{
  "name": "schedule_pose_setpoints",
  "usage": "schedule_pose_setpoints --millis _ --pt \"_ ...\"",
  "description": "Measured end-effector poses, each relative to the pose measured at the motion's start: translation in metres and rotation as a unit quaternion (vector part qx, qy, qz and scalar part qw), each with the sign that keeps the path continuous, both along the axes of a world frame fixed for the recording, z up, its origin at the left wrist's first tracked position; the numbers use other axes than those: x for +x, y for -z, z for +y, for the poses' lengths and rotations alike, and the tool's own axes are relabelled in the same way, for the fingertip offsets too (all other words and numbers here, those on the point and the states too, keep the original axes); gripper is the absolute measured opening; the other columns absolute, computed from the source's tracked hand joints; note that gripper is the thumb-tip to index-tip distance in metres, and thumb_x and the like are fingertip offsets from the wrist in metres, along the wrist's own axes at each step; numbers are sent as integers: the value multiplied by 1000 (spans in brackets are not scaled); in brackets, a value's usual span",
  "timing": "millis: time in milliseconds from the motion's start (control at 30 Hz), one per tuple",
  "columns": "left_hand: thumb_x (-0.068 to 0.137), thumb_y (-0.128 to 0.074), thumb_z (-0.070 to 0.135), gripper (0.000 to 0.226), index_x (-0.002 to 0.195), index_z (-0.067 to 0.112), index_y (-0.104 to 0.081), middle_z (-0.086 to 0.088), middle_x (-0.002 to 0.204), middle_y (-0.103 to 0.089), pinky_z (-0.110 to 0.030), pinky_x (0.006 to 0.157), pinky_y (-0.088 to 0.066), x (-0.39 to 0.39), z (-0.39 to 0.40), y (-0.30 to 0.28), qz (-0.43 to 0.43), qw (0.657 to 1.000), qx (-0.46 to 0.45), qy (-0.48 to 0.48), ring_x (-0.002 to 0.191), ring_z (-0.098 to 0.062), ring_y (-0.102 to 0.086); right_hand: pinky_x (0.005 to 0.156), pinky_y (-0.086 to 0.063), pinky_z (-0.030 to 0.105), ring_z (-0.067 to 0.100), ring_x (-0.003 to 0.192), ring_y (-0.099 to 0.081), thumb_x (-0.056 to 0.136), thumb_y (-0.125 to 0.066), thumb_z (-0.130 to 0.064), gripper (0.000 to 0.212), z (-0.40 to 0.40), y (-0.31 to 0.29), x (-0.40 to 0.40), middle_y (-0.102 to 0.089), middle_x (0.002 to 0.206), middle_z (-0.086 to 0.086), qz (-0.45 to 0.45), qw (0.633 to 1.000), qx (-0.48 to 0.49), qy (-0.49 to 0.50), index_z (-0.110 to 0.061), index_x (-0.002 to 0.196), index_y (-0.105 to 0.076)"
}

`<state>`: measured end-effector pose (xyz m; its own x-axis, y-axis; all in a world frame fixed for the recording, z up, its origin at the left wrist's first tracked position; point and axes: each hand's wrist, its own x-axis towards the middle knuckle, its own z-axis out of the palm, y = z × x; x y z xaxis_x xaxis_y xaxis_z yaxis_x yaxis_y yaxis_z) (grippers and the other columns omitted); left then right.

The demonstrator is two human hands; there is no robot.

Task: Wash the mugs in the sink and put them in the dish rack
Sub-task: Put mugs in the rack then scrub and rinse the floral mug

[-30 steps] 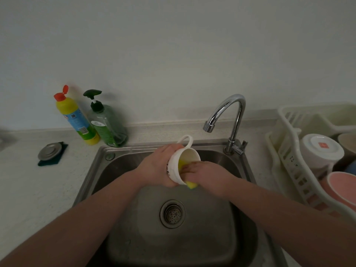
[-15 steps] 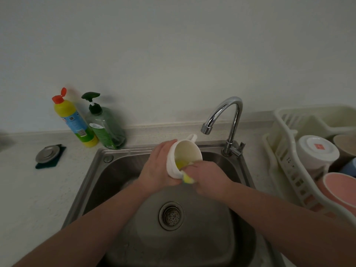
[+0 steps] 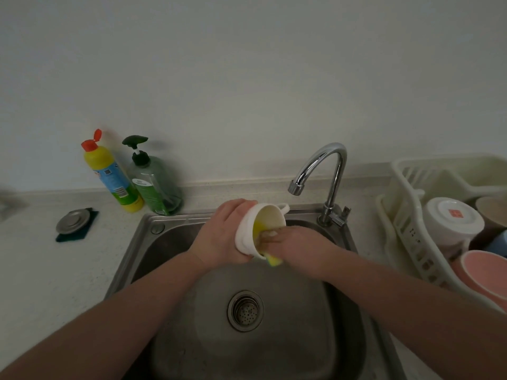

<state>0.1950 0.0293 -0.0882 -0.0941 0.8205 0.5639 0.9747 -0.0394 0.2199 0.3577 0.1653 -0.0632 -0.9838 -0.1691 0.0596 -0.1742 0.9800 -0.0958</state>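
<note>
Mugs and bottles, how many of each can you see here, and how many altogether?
Mugs: 3, a white mug over the sink, a white upturned one and a pink one in the rack
Bottles: 2, a yellow bottle and a green pump bottle
Total: 5
More dishes at the rack's edge are too cut off to count.

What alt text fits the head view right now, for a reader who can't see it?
Over a steel sink, the left hand holds a white mug tilted while the right hand scrubs inside it with a yellow sponge. A dish rack holding dishes sits right; two bottles stand left.
</note>
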Motion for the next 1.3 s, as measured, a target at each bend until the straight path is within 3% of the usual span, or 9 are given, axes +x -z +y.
schedule_pose_setpoints --millis 100,200,333,667,933,1033,1100,1200,1300 --pt "59 -67 58 92 133 11 -36 -13 125 -54 -41 92 -50 1 1 -5 -21 999 -23 -14 116 -26 -50 68 -59 40 29 86 -70 57 -82 1 51 0 -4 -4 -70 104 10 -14 1000 7 21 -12 105 -70" --pt "61 -65 57 90 133 12 -37 -16 123 -56 -39 87 -51 3 2 -3 -28 999 -24 -38 115 -25 -49 87 -47 27 28 108 -59 82 -58 1 44 -15 -6 -11 -63 120 8 -22 983 -132 128 -13 124 -59" --pt "59 -65 57 91 133 13 -38 -13 125 -54 -39 84 -54 2 -3 -3 -27 998 -31 -53 116 -27 -51 82 -34 16 24 112 -56 85 -55 -2 44 -23 -3 -15 -63 121 7 -33 942 -276 191 -16 126 -59" --pt "60 -66 58 90 132 11 -40 -10 124 -53 -37 89 -49 5 1 -1 -12 999 -36 -16 115 -22 -48 104 -40 39 29 127 -46 91 -54 -9 53 -4 -4 -6 -44 144 5 -92 992 73 56 -19 141 -41" --pt "59 -65 49 87 132 10 -39 -6 126 -46 -34 90 -46 1 1 -5 -19 999 -13 -22 115 -23 -47 104 -33 23 25 128 -46 87 -51 0 57 -30 1 -5 -52 138 7 -47 952 -236 189 -20 141 -45" --pt "58 -66 50 88 131 9 -39 -7 125 -47 -36 93 -46 -1 1 -7 -7 1000 -7 -8 114 -23 -47 106 -38 32 27 126 -48 85 -55 0 59 -19 3 -2 -51 139 7 -45 973 -174 142 -21 140 -46" --pt "59 -73 51 90 131 9 -39 -8 124 -52 -37 92 -49 -2 0 -7 -4 1000 -14 10 114 -23 -50 93 -51 40 30 113 -60 74 -70 0 57 -6 2 0 -60 128 7 -13 997 -65 50 -18 126 -60" --pt "52 -88 44 100 133 10 -40 -7 124 -54 -36 91 -52 -3 0 -5 -15 998 -53 38 114 -20 -53 74 -58 34 24 93 -69 48 -91 -13 58 9 8 3 -70 107 1 34 999 42 4 -23 101 -71" --pt "49 -91 43 104 134 14 -40 2 126 -52 -14 95 -42 1 0 -10 -70 991 -97 53 116 -5 -48 68 -58 30 20 85 -70 42 -92 -17 54 2 10 6 -72 98 -2 18 999 43 -12 -24 92 -73"
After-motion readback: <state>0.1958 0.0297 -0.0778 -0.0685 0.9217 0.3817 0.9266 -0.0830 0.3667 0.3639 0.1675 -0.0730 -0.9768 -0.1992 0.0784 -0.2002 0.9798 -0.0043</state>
